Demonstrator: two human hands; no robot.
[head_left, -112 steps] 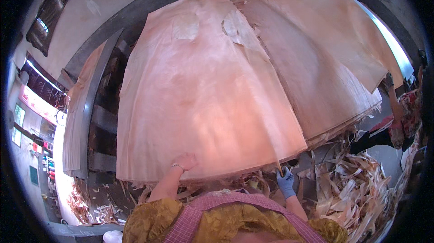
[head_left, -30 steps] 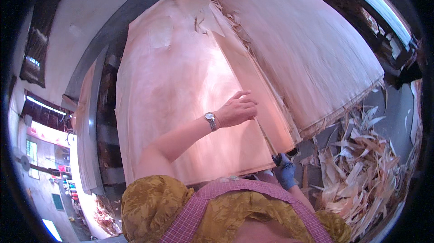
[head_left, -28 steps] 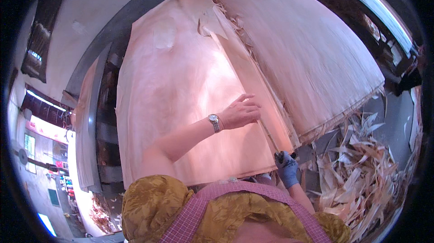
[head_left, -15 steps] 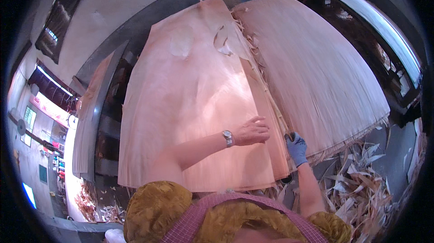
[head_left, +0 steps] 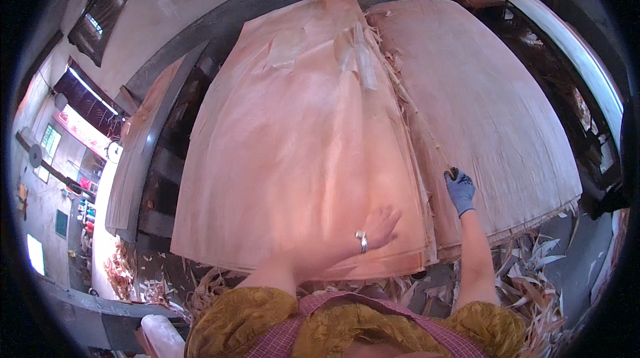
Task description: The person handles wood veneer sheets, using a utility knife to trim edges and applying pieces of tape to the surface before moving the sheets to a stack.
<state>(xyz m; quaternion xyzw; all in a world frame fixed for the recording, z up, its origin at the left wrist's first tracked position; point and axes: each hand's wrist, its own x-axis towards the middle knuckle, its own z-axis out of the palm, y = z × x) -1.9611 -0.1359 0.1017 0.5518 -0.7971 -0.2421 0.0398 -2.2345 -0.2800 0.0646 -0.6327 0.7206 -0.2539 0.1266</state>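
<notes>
Near the front right corner of the left stack (head_left: 287,151), made up of broad, thin, pinkish wood sheets: one left hand (head_left: 381,227), bare, palm down, fingers spread over the top sheet; whether it presses cannot be told. At its wrist, one silvery watch (head_left: 361,241).

Toward the left edge of the right stack (head_left: 513,125), short of its front edge: one right hand (head_left: 461,191), in a blue-grey glove with dark fingertips, closed around the near end of a stick. Hands well apart from each other.

One stick (head_left: 427,129), slender, pale, slanting from that grip over the right stack's left edge toward the far end of the seam between stacks; contact with the sheets unclear.

Toward the left stack's far edge: two paler, ragged patches. Below the right stack's front edge: wood scraps (head_left: 537,291), curled, strewn over the floor.
</notes>
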